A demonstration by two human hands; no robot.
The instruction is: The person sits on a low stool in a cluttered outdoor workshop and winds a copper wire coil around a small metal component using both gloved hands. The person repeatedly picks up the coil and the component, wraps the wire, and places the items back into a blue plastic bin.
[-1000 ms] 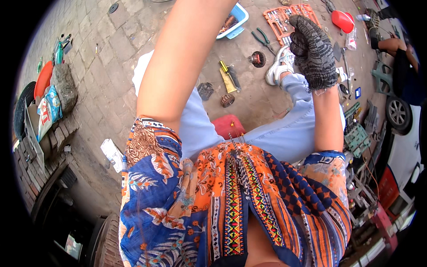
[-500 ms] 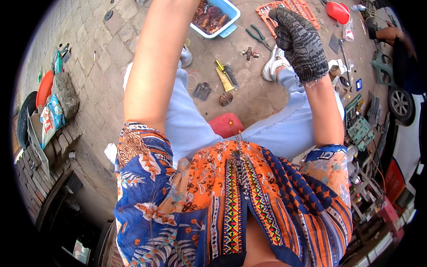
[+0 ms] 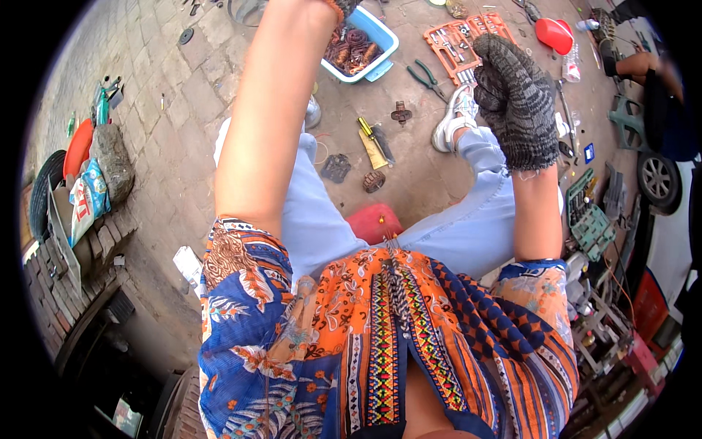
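Note:
My left arm reaches straight ahead over my knee. Only the dark glove cuff of my left hand shows at the top edge, just above a blue tub of rusty coiled parts. My right hand wears a grey knit glove and is raised above my right knee. Its back faces me and its fingers curl inward, hiding the palm. Below it on the paving lie pliers and an orange tool tray. I sit on a red stool.
A yellow-handled tool and small round metal parts lie between my feet. A green socket case, a red bowl and a car wheel are at right, beside another person's arm. Tyre, sack and stone sit at left.
The view has tilted, so the blue tub and tools slid down into the picture. My left arm stretches further toward the tub. My right gloved hand stays raised in about the same pose.

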